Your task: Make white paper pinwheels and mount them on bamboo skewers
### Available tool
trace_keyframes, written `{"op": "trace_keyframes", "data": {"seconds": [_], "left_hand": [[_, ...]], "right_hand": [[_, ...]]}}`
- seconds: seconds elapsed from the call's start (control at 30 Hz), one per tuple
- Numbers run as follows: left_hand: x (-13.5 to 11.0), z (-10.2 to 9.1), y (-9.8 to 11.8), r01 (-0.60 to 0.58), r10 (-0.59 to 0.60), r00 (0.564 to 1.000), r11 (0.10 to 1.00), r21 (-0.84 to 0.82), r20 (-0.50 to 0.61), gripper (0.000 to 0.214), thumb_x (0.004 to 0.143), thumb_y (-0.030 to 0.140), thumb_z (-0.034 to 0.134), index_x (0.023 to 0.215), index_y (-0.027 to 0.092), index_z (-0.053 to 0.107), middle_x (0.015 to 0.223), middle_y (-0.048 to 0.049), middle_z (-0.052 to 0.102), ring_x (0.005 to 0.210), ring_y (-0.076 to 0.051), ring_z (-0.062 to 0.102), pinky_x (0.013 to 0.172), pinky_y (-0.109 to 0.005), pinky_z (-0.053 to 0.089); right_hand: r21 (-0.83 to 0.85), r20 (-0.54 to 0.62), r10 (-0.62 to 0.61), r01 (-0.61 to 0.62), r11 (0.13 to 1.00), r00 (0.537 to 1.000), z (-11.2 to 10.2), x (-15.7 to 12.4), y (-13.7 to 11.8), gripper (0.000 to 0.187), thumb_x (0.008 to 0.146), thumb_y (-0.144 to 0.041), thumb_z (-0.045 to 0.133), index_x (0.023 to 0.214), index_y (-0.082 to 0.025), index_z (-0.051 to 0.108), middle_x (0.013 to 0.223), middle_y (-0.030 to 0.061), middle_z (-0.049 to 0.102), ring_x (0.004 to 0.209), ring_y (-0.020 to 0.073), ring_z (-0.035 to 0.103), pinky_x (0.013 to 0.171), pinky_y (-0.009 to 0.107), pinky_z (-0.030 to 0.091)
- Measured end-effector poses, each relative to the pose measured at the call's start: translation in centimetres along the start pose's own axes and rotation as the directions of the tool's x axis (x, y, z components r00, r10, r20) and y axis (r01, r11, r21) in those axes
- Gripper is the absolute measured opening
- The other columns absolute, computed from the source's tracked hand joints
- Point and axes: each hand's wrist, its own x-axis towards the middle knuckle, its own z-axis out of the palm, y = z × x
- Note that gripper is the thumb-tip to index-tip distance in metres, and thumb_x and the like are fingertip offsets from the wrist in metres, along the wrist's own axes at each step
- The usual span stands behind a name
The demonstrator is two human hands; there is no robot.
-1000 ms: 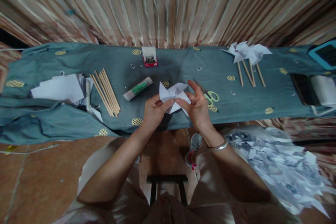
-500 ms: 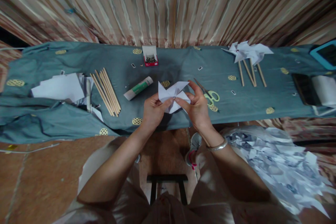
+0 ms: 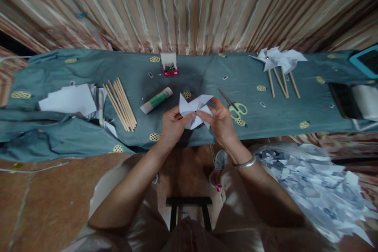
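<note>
**White paper pinwheel (image 3: pixel 193 104) pinched at its centre**

The pinwheel is plain white paper, folded into pointed vanes that meet at the middle, where a small dark spot (image 3: pixel 195 112) shows between the thumb tips. Its folded face turns up toward the wearer. One vane points up at the left, another reaches out to the upper right; the lower edges are partly hidden by the fingers. The left hand (image 3: pixel 173 124) grips the left side and the right hand (image 3: pixel 222 121) the right, both thumbs pressing on the front near the centre. It is held over the near part of the cloth-covered tabletop (image 3: pixel 201 80).
</note>
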Motion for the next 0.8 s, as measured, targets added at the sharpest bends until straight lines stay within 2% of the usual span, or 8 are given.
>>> {"op": "trace_keyframes", "data": {"seconds": [0.13, 0.33, 0.67, 0.8], "left_hand": [[-0.1, 0.0, 0.2, 0.026, -0.026, 1.000, 1.000, 0.001, 0.013, 0.044, 0.049, 0.036, 0.090, 0.084, 0.014, 0.073, 0.078, -0.0027, 0.075, 0.067, -0.016, 0.066, 0.069, -0.029, 0.054], [-0.1, 0.0, 0.4, 0.019, -0.019, 0.999, 1.000, -0.004, 0.026, 0.038, 0.054, 0.036, 0.087, 0.083, 0.015, 0.073, 0.075, -0.0017, 0.074, 0.064, -0.015, 0.065, 0.067, -0.027, 0.053], [0.1, -0.1, 0.2, 0.012, -0.012, 0.999, 1.000, 0.006, 0.038, 0.037, 0.054, 0.038, 0.087, 0.079, 0.015, 0.074, 0.071, -0.0008, 0.072, 0.060, -0.013, 0.061, 0.061, -0.025, 0.050], [0.0, -0.2, 0.6, 0.022, -0.023, 0.999, 0.999, 0.032, 0.045, 0.040, 0.057, 0.042, 0.085, 0.082, 0.014, 0.073, 0.074, -0.0023, 0.072, 0.063, -0.014, 0.062, 0.063, -0.025, 0.050]], "right_hand": [[0.021, -0.010, 0.020, -0.020, 1.000, 1.000, 0.0, 0.2, 0.1, 0.065, 0.054, -0.036, 0.087, 0.109, -0.023, 0.053, 0.080, -0.0011, 0.073, 0.076, 0.0215, 0.071, 0.079, 0.039, 0.058], [0.042, -0.013, 0.020, -0.019, 0.999, 1.000, -0.2, 0.7, 0.2, 0.065, 0.052, -0.036, 0.087, 0.107, -0.023, 0.055, 0.078, -0.0014, 0.072, 0.072, 0.0204, 0.069, 0.075, 0.038, 0.057], [0.060, -0.010, 0.012, -0.011, 0.998, 1.000, -0.1, 0.9, 0.5, 0.063, 0.050, -0.031, 0.088, 0.104, -0.022, 0.057, 0.075, -0.0024, 0.072, 0.067, 0.0186, 0.068, 0.070, 0.034, 0.057], [0.056, -0.014, 0.007, -0.007, 0.998, 1.000, -0.2, 1.2, 0.4, 0.060, 0.050, -0.030, 0.088, 0.103, -0.022, 0.059, 0.075, -0.0023, 0.072, 0.068, 0.0195, 0.069, 0.071, 0.035, 0.057]]}}
